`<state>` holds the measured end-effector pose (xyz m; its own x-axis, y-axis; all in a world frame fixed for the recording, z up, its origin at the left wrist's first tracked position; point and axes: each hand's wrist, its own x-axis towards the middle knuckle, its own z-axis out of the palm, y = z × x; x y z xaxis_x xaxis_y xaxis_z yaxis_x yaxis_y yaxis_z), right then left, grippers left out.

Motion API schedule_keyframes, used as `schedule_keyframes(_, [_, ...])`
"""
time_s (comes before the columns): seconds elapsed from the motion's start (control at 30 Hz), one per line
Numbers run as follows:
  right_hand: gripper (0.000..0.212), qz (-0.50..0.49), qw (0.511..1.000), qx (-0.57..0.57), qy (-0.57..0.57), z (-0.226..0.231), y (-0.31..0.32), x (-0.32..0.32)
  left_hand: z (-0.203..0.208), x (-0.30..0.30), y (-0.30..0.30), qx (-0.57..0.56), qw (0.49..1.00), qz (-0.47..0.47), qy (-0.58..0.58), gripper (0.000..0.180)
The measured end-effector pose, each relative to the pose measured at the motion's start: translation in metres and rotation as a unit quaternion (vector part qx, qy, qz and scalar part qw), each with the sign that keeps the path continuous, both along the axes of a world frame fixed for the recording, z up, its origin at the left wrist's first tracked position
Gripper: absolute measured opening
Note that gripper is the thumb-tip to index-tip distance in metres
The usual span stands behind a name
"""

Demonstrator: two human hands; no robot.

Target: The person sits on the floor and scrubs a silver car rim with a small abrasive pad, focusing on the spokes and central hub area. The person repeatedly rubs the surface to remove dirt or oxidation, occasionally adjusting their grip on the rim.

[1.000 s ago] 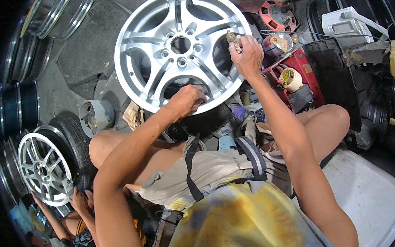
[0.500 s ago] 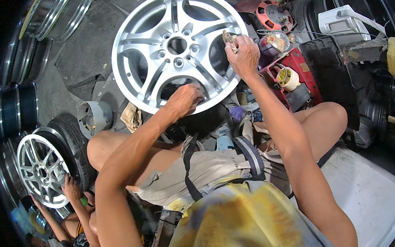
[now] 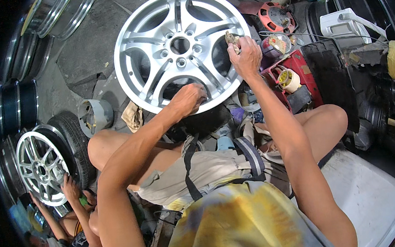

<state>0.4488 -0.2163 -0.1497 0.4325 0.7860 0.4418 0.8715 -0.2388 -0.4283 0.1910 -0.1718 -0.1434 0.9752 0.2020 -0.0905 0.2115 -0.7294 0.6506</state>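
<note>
A silver alloy wheel rim (image 3: 153, 38) with double spokes lies face up in front of my crossed legs. My left hand (image 3: 190, 98) is closed on the rim's near side, its fingertips curled into the opening beside a spoke and partly hidden. At the right edge of the face, my right hand (image 3: 246, 58) pinches a small crumpled tan rag (image 3: 232, 40) against the metal.
A co-worker's hands (image 3: 70, 187) hold another silver wheel (image 3: 41, 169) at the lower left, beside a tyre (image 3: 75, 144). A grey pot (image 3: 101, 115) stands left of my rim. On the right sit a red tray (image 3: 307, 70) with a cup (image 3: 289, 81) and a white machine (image 3: 343, 23).
The view has shifted very slightly, and the rim and both hands appear a little farther right. Both hands keep nearly the same places on the rim.
</note>
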Motion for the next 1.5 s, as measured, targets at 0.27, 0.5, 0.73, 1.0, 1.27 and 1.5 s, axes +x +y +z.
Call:
schedule_keyframes(0.27, [0.025,-0.002,1.0,0.001,0.001,0.003,0.0,-0.003,-0.003,0.0,0.0,0.017,0.998,0.004,-0.057,0.027])
schedule_keyframes(0.5, [0.025,0.004,1.0,0.0,0.002,0.001,-0.001,0.001,0.0,-0.004,0.006,0.012,0.999,-0.032,0.038,0.031])
schedule_keyframes(0.73, [0.021,0.005,1.0,-0.002,0.003,-0.002,0.0,0.002,0.001,-0.003,0.006,-0.014,0.999,-0.032,0.033,0.023])
schedule_keyframes(1.0, [0.022,0.003,1.0,-0.018,0.002,0.0,0.001,-0.001,0.001,0.002,-0.001,-0.063,0.998,-0.007,-0.006,0.025])
schedule_keyframes(1.27, [0.023,-0.002,1.0,-0.018,0.001,0.002,0.0,-0.001,0.002,0.009,-0.005,-0.017,1.0,0.0,0.015,0.018])
schedule_keyframes(1.5, [0.022,0.001,1.0,-0.013,-0.004,0.0,0.0,-0.002,-0.01,0.005,-0.005,0.012,0.996,0.021,0.082,0.009])
